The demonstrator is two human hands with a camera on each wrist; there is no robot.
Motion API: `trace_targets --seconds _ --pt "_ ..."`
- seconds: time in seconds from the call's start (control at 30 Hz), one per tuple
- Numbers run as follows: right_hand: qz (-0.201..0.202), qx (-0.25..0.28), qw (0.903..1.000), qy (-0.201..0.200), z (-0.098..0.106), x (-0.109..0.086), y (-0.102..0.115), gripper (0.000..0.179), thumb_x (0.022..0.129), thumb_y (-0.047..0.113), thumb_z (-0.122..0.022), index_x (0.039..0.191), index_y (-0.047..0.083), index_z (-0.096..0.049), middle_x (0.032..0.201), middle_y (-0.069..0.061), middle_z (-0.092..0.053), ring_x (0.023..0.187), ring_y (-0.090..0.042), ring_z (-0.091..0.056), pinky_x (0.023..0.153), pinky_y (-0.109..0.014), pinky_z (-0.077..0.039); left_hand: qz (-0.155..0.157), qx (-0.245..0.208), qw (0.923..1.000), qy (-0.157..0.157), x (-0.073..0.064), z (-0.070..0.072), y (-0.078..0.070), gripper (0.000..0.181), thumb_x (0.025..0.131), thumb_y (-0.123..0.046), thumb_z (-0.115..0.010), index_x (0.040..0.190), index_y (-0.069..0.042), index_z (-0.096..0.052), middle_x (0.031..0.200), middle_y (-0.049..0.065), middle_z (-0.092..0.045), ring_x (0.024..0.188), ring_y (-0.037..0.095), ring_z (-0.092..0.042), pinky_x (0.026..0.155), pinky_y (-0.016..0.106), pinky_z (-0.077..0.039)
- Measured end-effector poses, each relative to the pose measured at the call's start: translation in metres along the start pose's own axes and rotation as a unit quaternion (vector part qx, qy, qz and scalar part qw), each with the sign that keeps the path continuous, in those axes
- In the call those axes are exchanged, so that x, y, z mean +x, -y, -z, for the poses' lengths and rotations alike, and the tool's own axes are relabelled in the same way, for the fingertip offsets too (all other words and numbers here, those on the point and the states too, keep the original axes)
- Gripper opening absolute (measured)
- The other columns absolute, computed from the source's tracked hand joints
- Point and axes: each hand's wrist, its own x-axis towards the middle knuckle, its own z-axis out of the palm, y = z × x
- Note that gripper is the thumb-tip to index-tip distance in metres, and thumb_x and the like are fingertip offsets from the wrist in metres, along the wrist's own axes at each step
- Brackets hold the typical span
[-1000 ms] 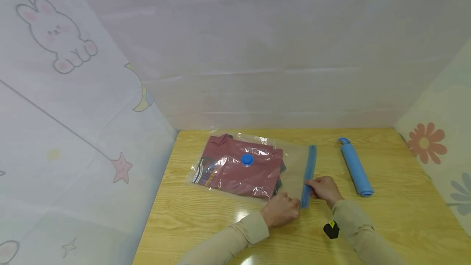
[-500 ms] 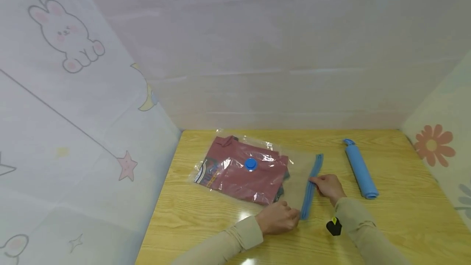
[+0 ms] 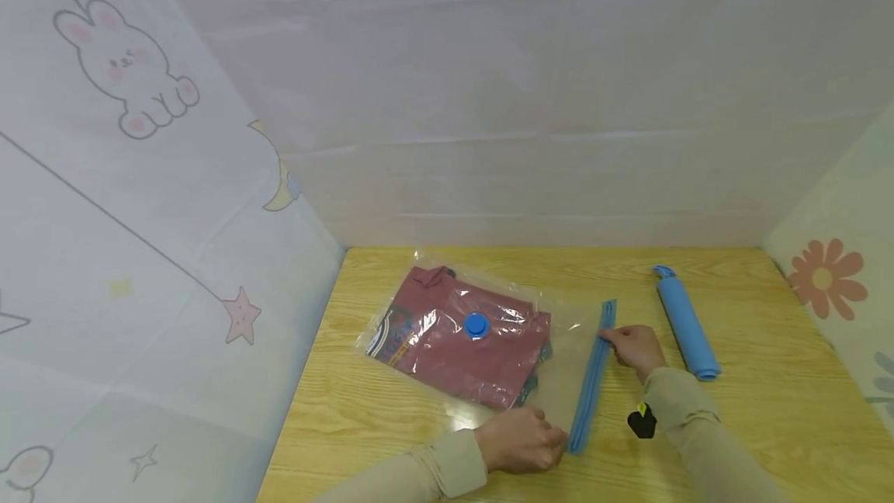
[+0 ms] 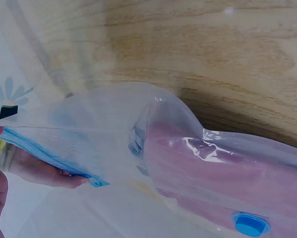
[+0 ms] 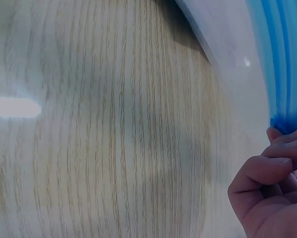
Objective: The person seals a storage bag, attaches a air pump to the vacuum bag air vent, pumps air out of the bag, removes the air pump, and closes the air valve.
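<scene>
Head view: a white cartoon-printed wall [image 3: 181, 254] is flanking the yellow wood-grain table [image 3: 335, 418], grain showing between left edge and clear plastic bag [image 3: 562, 344] of maroon cloth [image 3: 447, 359]. The curled left hand [image 3: 524, 441] is pinching the bag's near right corner; the right hand [image 3: 634, 349] is pinching the blue plastic strip [image 3: 590, 394] farther up. A blue cylindrical pump [image 3: 685, 324] is lying right.

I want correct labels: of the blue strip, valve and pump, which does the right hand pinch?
The long zip strip edging the vacuum bag; the round valve and the hand pump are untouched.
</scene>
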Motion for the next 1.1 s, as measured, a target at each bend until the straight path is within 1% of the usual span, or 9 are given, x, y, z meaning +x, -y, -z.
trace_targets --seconds 0.1,0.17,0.37,0.47,0.6,0.7,0.8,0.93,1.1 --pt "0.003 -0.017 0.9998 -0.006 0.003 0.001 -0.003 0.032 0.094 0.030 -0.059 0.078 0.003 -0.065 0.057 0.003 -0.052 0.055 -0.013 -0.046 0.056 -0.034 -0.043 -0.016 -0.005 0.9998 -0.009 -0.003 0.004 -0.002 0.029 0.092 -0.016 -0.046 0.072 -0.033 -0.057 0.077 -0.022 -0.055 0.061 -0.009 -0.054 0.058 0.013 -0.041" --pt "0.005 -0.026 0.9996 -0.007 0.006 0.001 -0.004 0.034 0.095 0.032 -0.058 0.077 0.004 -0.064 0.057 0.002 -0.052 0.056 -0.015 -0.047 0.057 -0.035 -0.043 -0.021 -0.012 0.9996 -0.012 -0.003 0.007 -0.003 0.029 0.091 -0.016 -0.047 0.071 -0.035 -0.058 0.076 -0.022 -0.056 0.059 -0.008 -0.053 0.057 0.013 -0.040" --pt "0.009 -0.043 0.9988 -0.020 0.011 0.002 -0.001 0.037 0.095 0.034 -0.057 0.072 0.006 -0.062 0.053 0.002 -0.050 0.053 -0.016 -0.046 0.051 -0.034 -0.039 -0.033 -0.030 0.9989 0.015 -0.004 0.014 -0.006 0.023 0.089 -0.025 -0.049 0.071 -0.037 -0.058 0.078 -0.024 -0.057 0.064 -0.008 -0.056 0.060 0.015 -0.044" --pt "0.012 -0.055 0.9978 -0.035 0.013 0.001 -0.001 0.040 0.095 0.035 -0.057 0.089 -0.003 -0.067 0.063 -0.003 -0.059 0.059 -0.016 -0.050 0.053 -0.033 -0.042 -0.042 -0.039 0.9978 0.033 -0.004 0.016 -0.008 0.023 0.090 -0.028 -0.049 0.071 -0.038 -0.057 0.078 -0.024 -0.056 0.067 -0.008 -0.057 0.063 0.015 -0.045" --pt "0.018 -0.077 0.9954 -0.054 0.019 0.001 -0.002 0.053 0.096 0.039 -0.054 0.109 -0.012 -0.062 0.083 -0.017 -0.064 0.065 -0.017 -0.049 0.055 -0.033 -0.042 -0.069 -0.045 0.9954 0.048 -0.003 0.019 -0.010 0.025 0.094 -0.028 -0.045 0.074 -0.039 -0.058 0.081 -0.023 -0.057 0.070 -0.008 -0.058 0.066 0.015 -0.046" --pt "0.018 -0.094 0.9934 -0.064 0.023 0.002 -0.004 0.058 0.097 0.042 -0.051 0.113 -0.013 -0.060 0.099 -0.028 -0.062 0.067 -0.020 -0.048 0.055 -0.034 -0.040 -0.078 -0.041 0.9949 0.051 -0.003 0.021 -0.011 0.026 0.095 -0.029 -0.043 0.076 -0.040 -0.058 0.082 -0.024 -0.057 0.071 -0.008 -0.058 0.066 0.015 -0.046" --pt "0.014 -0.097 0.9931 -0.064 0.025 0.002 -0.007 0.059 0.097 0.042 -0.050 0.115 -0.013 -0.059 0.105 -0.029 -0.062 0.070 -0.021 -0.050 0.054 -0.034 -0.040 -0.070 -0.037 0.9955 0.052 -0.003 0.021 -0.012 0.025 0.095 -0.030 -0.044 0.077 -0.040 -0.059 0.082 -0.024 -0.057 0.071 -0.009 -0.059 0.066 0.015 -0.046" --pt "0.009 -0.085 0.9948 -0.055 0.026 0.001 -0.008 0.059 0.097 0.042 -0.051 0.116 -0.012 -0.059 0.093 -0.021 -0.064 0.071 -0.020 -0.054 0.057 -0.034 -0.043 -0.067 -0.046 0.9954 0.052 -0.004 0.018 -0.013 0.025 0.095 -0.031 -0.045 0.077 -0.040 -0.060 0.082 -0.024 -0.057 0.071 -0.008 -0.059 0.066 0.016 -0.046" --pt "0.005 -0.082 0.9955 -0.048 0.026 0.000 -0.007 0.063 0.097 0.044 -0.049 0.124 -0.014 -0.054 0.092 -0.021 -0.064 0.079 -0.022 -0.058 0.063 -0.034 -0.047 -0.057 -0.050 0.9962 0.042 -0.004 0.013 -0.017 0.024 0.094 -0.030 -0.046 0.076 -0.038 -0.059 0.081 -0.024 -0.057 0.069 -0.008 -0.058 0.065 0.015 -0.046"
